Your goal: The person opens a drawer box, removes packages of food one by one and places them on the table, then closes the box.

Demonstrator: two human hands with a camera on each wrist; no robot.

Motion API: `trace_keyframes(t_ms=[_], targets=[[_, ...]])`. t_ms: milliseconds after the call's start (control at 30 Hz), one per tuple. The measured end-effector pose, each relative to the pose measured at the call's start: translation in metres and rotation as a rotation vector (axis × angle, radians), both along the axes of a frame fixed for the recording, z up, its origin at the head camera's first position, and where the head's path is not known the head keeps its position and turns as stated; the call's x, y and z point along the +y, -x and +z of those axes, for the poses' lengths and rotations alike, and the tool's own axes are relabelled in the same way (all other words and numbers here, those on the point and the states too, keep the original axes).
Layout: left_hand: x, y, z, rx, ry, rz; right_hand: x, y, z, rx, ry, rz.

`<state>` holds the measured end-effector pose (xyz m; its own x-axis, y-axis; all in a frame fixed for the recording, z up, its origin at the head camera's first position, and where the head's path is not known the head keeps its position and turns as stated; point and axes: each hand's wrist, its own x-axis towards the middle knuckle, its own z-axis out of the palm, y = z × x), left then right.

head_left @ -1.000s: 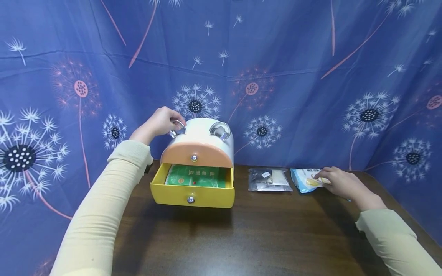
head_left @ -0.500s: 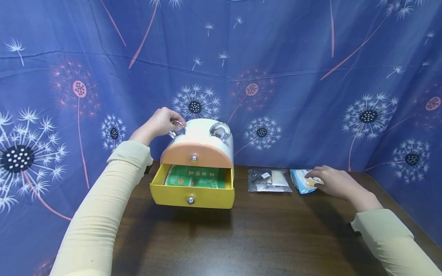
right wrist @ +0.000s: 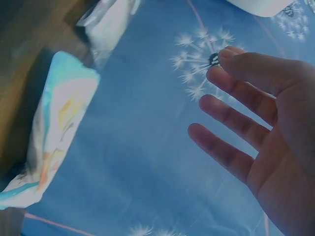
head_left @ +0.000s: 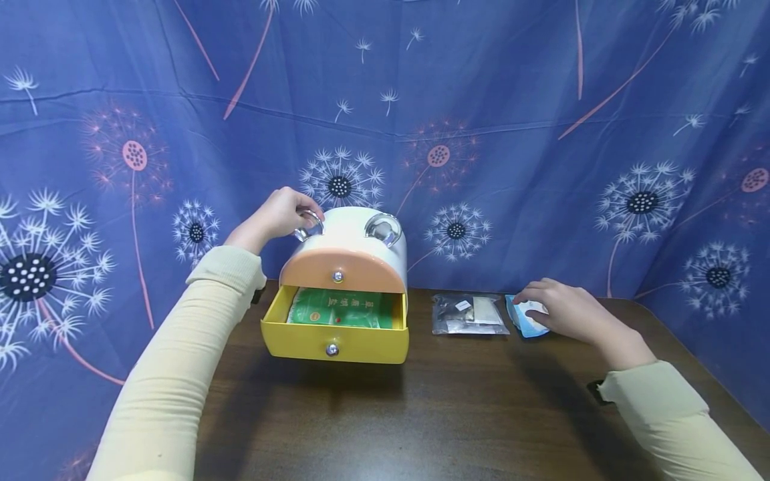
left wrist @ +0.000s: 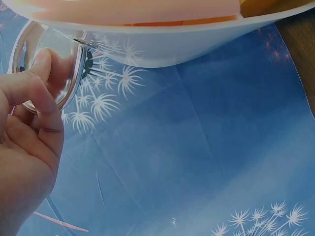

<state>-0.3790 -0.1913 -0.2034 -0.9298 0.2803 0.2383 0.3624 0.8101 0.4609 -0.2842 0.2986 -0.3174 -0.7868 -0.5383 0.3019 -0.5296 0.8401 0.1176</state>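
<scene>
A white desktop drawer box (head_left: 345,230) stands on the table with two shiny silver ears on top. My left hand (head_left: 279,212) pinches the left silver ear (left wrist: 78,73) between thumb and fingers. The box's lower yellow drawer (head_left: 367,346) is pulled out and holds a green packet (head_left: 343,307) with white lettering; the orange upper drawer (head_left: 309,267) is closed. To the right, my right hand (head_left: 565,310) hovers above a blue-and-white packet (head_left: 529,326), partly hiding it in the head view. In the right wrist view its fingers are spread, and the packet lies apart from them.
A clear plastic packet (head_left: 466,315) with dark and white contents lies between the box and the blue-and-white packet. The brown wooden table (head_left: 451,407) runs back to a blue dandelion-print cloth (head_left: 511,133), which hangs behind and at the sides.
My right hand has moved left and slightly up over the blue-and-white packet, covering more of it in the head view. The left hand, box and drawer stay as they were.
</scene>
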Motion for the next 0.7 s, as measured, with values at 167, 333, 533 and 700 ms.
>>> trace_keyframes(t_ms=[167, 333, 533, 700], targets=[[0.000, 0.000, 0.000, 0.000, 0.001, 0.002, -0.011, -0.001, 0.002, 0.046, 0.008, 0.056], [-0.001, -0.001, -0.001, 0.006, 0.003, 0.001, -0.023, -0.004, 0.007, 0.065, 0.020, 0.101], [-0.001, 0.000, -0.001, 0.007, 0.006, 0.001, -0.036, -0.010, 0.015, 0.071, 0.033, 0.136], [-0.001, 0.000, 0.000, 0.002, 0.003, 0.000, -0.048, -0.013, 0.019, 0.102, 0.041, 0.191]])
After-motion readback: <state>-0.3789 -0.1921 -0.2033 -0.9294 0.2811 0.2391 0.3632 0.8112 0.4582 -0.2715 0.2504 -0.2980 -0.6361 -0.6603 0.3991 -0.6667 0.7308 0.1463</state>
